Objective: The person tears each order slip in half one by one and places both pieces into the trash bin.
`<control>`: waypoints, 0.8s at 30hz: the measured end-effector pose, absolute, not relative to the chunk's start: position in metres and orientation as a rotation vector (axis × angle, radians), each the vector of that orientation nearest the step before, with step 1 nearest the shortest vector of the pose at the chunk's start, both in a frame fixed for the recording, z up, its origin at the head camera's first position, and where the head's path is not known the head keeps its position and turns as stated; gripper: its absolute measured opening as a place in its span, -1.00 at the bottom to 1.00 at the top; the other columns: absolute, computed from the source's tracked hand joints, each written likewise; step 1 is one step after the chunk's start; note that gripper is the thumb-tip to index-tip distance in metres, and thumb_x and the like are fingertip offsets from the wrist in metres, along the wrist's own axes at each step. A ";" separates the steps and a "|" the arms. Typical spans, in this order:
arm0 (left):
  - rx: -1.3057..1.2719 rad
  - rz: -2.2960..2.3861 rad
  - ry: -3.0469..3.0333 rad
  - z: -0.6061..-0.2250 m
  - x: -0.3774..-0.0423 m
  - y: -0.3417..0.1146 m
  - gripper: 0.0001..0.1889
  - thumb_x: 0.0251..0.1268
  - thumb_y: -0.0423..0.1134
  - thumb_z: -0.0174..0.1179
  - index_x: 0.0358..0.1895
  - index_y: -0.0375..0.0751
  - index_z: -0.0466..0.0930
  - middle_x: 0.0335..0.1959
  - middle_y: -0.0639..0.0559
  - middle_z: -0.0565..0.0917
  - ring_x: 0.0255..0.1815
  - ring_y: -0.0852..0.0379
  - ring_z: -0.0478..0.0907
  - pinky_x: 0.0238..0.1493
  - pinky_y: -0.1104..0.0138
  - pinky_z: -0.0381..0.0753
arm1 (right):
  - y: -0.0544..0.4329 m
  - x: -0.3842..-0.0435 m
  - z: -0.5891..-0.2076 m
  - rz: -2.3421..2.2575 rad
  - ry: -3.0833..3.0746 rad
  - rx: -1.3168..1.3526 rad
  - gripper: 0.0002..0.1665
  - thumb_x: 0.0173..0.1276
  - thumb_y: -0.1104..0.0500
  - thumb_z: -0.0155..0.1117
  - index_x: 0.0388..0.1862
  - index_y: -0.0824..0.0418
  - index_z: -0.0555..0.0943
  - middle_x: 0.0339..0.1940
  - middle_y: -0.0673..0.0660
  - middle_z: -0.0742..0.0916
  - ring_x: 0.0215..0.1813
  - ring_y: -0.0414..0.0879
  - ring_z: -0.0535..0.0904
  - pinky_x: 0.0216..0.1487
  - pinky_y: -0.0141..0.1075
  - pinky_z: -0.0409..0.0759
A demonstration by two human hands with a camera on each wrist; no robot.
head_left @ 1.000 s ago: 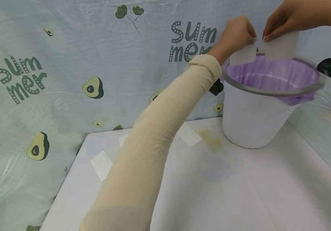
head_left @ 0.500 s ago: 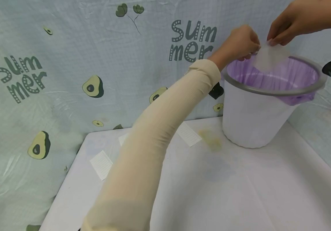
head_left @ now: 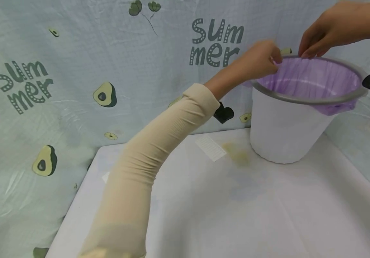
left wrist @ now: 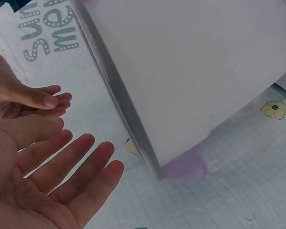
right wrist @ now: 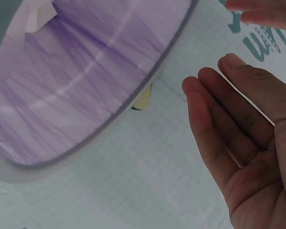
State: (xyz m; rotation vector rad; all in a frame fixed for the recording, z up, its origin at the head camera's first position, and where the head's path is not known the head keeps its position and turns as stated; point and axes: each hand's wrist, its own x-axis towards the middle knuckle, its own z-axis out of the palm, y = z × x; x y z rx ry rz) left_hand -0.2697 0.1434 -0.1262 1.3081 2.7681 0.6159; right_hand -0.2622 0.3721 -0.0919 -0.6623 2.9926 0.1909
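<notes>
Above the left side of the bin's rim, my left hand (head_left: pixel 262 59) holds nothing; in the left wrist view its fingers (left wrist: pixel 93 167) are loosely extended. My right hand (head_left: pixel 336 30) hovers over the rim's far side, also with nothing in it, fingers slightly bent in the right wrist view. The white bin (head_left: pixel 281 129) has a grey rim and a purple liner bag (head_left: pixel 311 79). Inside it, white paper pieces (right wrist: pixel 40 16) show at the edge of the right wrist view.
A printed paper slip (head_left: pixel 211 147) lies on the white table (head_left: pixel 236 222) left of the bin. The corner of another slip (head_left: pixel 105 177) shows beside the left sleeve. Patterned cloth (head_left: pixel 75 71) hangs behind. A black wrist device (head_left: pixel 223 113) hangs under the left wrist.
Both hands held white paper over the bin one second ago. The left hand's paper left its grasp first, then the right's. The left hand has since drawn back left and down.
</notes>
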 end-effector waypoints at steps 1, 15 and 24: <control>1.325 0.622 2.756 -0.128 -0.268 0.138 -0.65 0.43 -0.40 0.13 0.23 -0.24 0.64 0.24 -0.02 0.63 0.19 0.19 0.56 0.10 0.56 0.49 | 0.370 -0.261 -0.092 0.210 2.995 -0.662 -0.75 0.47 0.23 0.31 -0.01 0.40 0.69 -0.19 0.25 0.81 -0.18 0.13 0.77 -0.30 -0.23 0.72; 1.271 0.732 2.810 -0.143 -0.252 0.074 -0.72 0.50 -0.35 0.11 0.16 -0.24 0.67 0.17 0.00 0.68 0.10 0.22 0.61 0.06 0.49 0.54 | 0.351 -0.250 -0.107 0.207 2.929 -0.663 -0.63 0.52 0.00 0.28 0.05 0.26 0.72 -0.06 0.23 0.81 -0.22 -0.02 0.80 -0.11 0.01 0.71; 1.273 0.731 2.805 -0.164 -0.248 0.044 -0.74 0.54 -0.30 0.10 0.15 -0.21 0.67 0.12 0.03 0.72 0.11 0.24 0.61 0.09 0.49 0.53 | 0.337 -0.231 -0.117 0.187 3.038 -0.767 -0.73 0.45 -0.02 0.36 0.00 0.06 0.79 -0.15 -0.01 0.82 -0.23 -0.15 0.72 -0.30 -0.37 0.60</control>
